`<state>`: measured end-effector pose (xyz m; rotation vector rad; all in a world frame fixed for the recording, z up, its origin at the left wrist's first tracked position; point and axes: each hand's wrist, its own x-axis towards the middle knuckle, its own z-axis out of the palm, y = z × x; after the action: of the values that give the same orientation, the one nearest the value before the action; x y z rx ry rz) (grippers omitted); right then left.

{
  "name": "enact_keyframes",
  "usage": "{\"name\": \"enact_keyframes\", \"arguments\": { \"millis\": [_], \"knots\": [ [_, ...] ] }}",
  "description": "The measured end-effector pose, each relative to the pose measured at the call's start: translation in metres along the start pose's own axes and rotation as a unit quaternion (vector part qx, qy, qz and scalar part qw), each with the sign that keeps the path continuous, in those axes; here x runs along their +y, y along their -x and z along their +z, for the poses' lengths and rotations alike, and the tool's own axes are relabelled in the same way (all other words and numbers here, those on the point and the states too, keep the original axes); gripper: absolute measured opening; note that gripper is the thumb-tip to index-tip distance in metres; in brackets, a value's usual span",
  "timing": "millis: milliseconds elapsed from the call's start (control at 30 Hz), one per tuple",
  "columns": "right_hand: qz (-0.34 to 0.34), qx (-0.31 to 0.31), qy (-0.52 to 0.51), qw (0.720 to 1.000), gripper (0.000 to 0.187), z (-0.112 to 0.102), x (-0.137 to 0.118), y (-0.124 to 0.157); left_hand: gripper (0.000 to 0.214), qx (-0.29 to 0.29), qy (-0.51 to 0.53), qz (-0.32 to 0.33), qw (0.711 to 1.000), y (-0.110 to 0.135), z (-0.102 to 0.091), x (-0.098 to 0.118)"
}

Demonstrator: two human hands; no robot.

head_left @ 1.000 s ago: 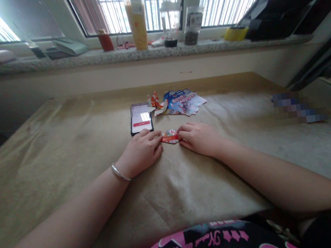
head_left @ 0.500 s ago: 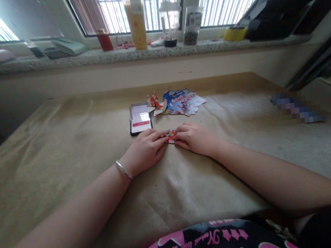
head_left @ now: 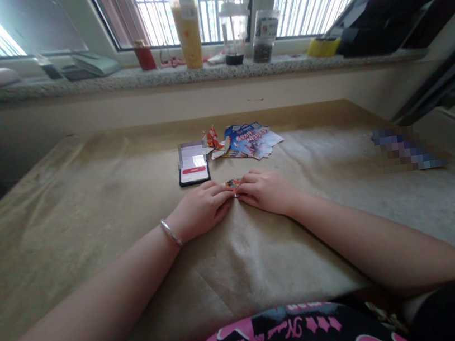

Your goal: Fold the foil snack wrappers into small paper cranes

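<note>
Between my hands, on the cloth-covered table, lies a small folded piece of red patterned paper [head_left: 233, 183], mostly hidden by my fingers. My left hand [head_left: 205, 209] grips its left side, a silver bangle on the wrist. On the right side, my right hand [head_left: 265, 190] pinches the same paper, with its fingertips close to those of the left. Just beyond my left hand lies a phone [head_left: 194, 174] with a lit screen. Behind the paper sits an orange-red and white folded paper shape [head_left: 213, 139], beside a fanned stack of blue printed sheets [head_left: 251, 140].
A beige cloth [head_left: 131, 206] covers the table. A blurred bluish item [head_left: 406, 148] lies at the right. Along the granite windowsill [head_left: 134, 79] stand a tall yellow-filled container [head_left: 189, 34], a red jar [head_left: 145, 56], a clear jar [head_left: 263, 41] and a black object [head_left: 375, 20].
My left fingertips have moved slightly right, closer to my right hand. Less of the red paper shows between them, and a bit of white appears at its near edge.
</note>
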<state>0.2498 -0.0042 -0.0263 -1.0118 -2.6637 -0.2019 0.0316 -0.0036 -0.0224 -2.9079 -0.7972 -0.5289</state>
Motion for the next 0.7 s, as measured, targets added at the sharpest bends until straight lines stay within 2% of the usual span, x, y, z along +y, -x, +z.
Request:
{"name": "enact_keyframes", "arguments": {
  "millis": [400,700],
  "knots": [
    [0.049,-0.006,-0.002,0.999,0.029,-0.0017,-0.0037,-0.0019,0.027,-0.001,0.01,0.012,1.0,0.0001,-0.0035,0.0005],
    [0.085,0.005,-0.13,0.988,0.013,0.0026,-0.0033,-0.0007,0.032,-0.002,0.017,0.033,0.999,0.0029,-0.0037,-0.0008]
  ]
}}
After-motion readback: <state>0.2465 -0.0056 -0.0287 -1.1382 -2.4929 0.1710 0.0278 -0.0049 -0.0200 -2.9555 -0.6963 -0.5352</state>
